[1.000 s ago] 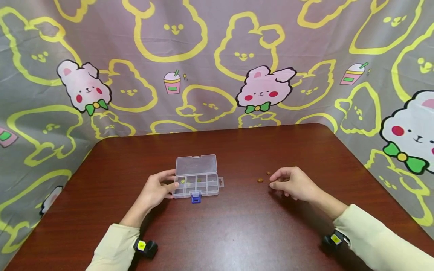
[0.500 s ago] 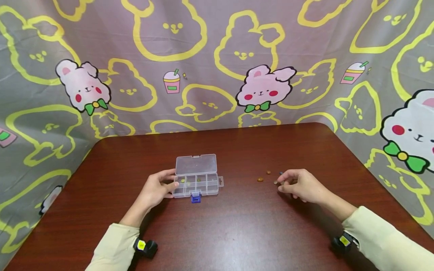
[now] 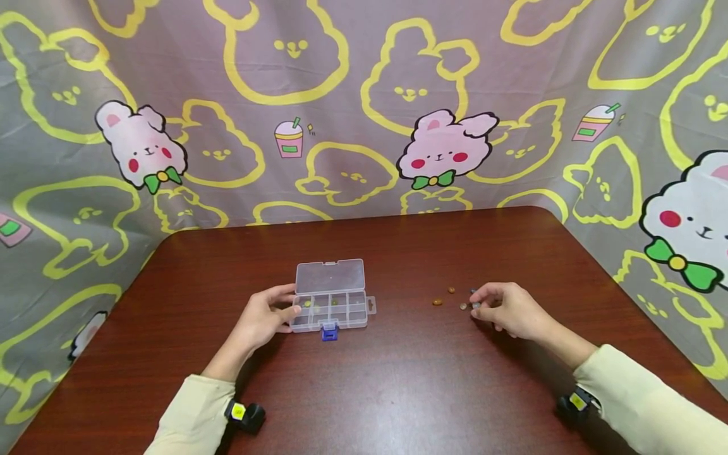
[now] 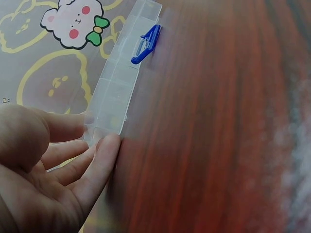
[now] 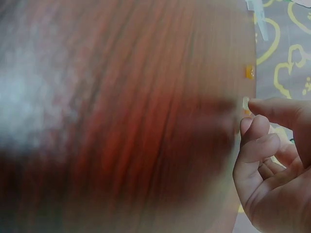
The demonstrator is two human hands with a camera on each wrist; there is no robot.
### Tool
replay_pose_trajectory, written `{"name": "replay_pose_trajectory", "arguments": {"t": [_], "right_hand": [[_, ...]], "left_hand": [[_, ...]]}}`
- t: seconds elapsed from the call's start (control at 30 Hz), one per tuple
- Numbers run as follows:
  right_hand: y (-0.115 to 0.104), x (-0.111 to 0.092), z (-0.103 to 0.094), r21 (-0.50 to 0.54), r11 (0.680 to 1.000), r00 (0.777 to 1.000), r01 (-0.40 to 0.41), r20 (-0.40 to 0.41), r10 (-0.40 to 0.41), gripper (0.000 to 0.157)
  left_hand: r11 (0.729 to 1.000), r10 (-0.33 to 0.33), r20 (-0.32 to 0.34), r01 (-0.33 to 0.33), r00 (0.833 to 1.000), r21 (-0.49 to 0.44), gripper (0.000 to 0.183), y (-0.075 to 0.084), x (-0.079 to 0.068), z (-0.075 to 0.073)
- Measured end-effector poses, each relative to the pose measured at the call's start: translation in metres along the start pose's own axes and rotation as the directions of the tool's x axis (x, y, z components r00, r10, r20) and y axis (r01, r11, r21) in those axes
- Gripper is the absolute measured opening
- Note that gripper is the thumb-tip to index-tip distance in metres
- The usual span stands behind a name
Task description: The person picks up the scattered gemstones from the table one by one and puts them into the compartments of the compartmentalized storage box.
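Note:
My left hand point(image 3: 263, 320) grips the left end of a clear plastic compartment box point(image 3: 357, 322), with the thumb at its near corner. The box's lid point(image 3: 330, 278) stands raised at the back, and a blue latch point(image 3: 329, 333) hangs at the front. Yellow-green pieces point(image 3: 308, 304) show in its back compartments. The fingertips of my right hand point(image 3: 512, 311) are at a small bluish pebble-like piece point(image 3: 476, 306); whether they pinch it is unclear. Left of that lie a pale piece point(image 3: 463, 306) and two amber ones point(image 3: 437, 302). A dark blue piece point(image 3: 473, 291) touches or nearly touches the index finger.
A dark red-brown wooden table point(image 3: 387, 379) carries everything. Behind it and at the sides hangs a grey curtain point(image 3: 341, 82) printed with rabbits. Both wrists wear black camera mounts point(image 3: 246, 417), and the sleeves are pale.
Over the last second my right hand has shifted right, uncovering the pale piece, the dark blue one and then the bluish one at its fingertips. The left hand and box stay in place.

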State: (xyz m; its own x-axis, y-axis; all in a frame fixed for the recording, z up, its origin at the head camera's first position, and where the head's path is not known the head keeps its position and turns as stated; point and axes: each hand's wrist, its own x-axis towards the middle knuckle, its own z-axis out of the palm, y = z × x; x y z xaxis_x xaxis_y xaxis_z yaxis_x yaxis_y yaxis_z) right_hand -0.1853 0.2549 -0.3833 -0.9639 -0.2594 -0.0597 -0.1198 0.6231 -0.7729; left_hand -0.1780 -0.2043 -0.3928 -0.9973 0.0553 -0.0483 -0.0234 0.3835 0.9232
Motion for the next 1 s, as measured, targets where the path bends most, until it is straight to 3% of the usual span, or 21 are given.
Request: {"name": "replay_pose_trajectory", "arguments": {"t": [1.0], "right_hand": [[0.0060, 0.0039, -0.0030, -0.029, 0.999, 1.000, -0.024, 0.009, 0.025, 0.006]], "left_hand": [[1.000, -0.006, -0.008, 0.006, 1.000, -0.006, 0.051, -0.0013, -0.0004, 0.0006]]}}
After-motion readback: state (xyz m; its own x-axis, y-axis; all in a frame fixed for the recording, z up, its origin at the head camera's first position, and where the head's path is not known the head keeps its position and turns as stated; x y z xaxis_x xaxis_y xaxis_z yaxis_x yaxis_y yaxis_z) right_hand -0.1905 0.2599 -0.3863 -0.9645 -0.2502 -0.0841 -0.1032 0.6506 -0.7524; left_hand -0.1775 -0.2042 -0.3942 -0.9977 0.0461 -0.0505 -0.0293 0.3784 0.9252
